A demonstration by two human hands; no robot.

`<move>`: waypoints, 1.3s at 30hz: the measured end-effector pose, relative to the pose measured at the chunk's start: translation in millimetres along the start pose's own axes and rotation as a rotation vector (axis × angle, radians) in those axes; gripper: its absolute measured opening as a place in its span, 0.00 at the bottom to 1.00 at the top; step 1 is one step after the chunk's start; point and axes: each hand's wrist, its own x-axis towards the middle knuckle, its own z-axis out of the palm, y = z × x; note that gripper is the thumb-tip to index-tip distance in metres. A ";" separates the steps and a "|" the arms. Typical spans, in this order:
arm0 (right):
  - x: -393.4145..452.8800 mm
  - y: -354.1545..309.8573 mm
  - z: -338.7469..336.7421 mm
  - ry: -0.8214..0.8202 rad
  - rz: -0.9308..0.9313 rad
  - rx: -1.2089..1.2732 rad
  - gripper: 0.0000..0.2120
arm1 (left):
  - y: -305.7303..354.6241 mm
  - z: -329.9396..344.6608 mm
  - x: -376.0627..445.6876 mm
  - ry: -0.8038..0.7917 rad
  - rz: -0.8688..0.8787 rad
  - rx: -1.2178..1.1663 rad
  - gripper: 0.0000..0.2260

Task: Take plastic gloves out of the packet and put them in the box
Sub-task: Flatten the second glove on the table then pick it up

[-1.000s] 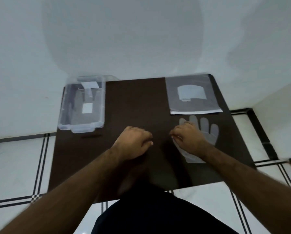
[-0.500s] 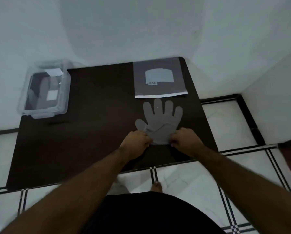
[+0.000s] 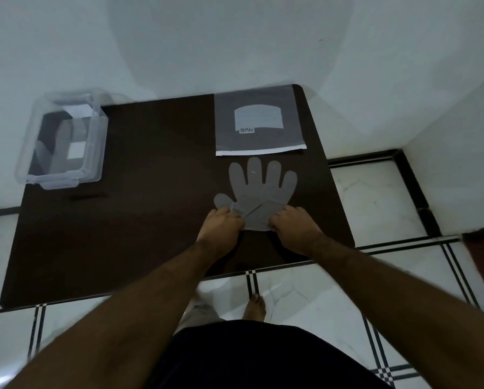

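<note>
Little shifted since half-second earlier: left hand [image 3: 221,224] and right hand [image 3: 297,227] stayed pinching glove [image 3: 259,192] cuff, flat on tabletop [image 3: 156,175] near packet [image 3: 259,119]. Next: lift, carry left into box [image 3: 27,153].

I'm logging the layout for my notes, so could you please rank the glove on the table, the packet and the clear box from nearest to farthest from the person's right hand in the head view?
1. Glove on the table: its cuff is pinched by the right hand.
2. Packet: just beyond the glove, at the far edge.
3. Clear box: far-left corner.
</note>
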 end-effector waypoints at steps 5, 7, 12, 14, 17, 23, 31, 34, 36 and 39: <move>-4.5 1.1 -20.9 0.170 0.063 0.383 0.03 | -5.9 -17.5 4.9 0.023 -0.141 -0.345 0.05; -5.5 0.1 -40.3 0.212 0.051 0.529 0.03 | -9.5 -34.1 5.5 0.047 -0.229 -0.543 0.04; -0.5 -17.7 -102.5 0.339 0.035 0.837 0.04 | -21.3 -95.0 1.4 0.195 -0.348 -1.103 0.04; 6.3 -32.0 -129.8 0.349 0.070 0.930 0.06 | -28.7 -120.0 0.1 0.276 -0.372 -1.226 0.07; 17.5 -56.2 -171.2 0.305 0.087 1.158 0.06 | -42.4 -155.6 -3.2 0.342 -0.424 -1.394 0.09; 39.4 -100.2 -231.8 0.186 -0.037 1.297 0.13 | -80.9 -200.9 -18.6 0.465 -0.556 -1.581 0.08; 100.2 -170.4 -265.2 0.262 -0.079 1.212 0.11 | -159.3 -229.7 -63.9 0.378 -0.316 -1.560 0.21; 128.5 -200.3 -273.8 0.276 -0.062 1.128 0.06 | -202.1 -234.1 -76.4 0.450 -0.390 -1.524 0.10; 151.8 -219.4 -277.8 0.281 -0.048 1.104 0.03 | -234.3 -238.6 -84.3 0.476 -0.454 -1.455 0.09; 190.4 -249.1 -284.7 0.291 -0.006 1.108 0.05 | -288.9 -247.0 -97.1 0.479 -0.502 -1.361 0.12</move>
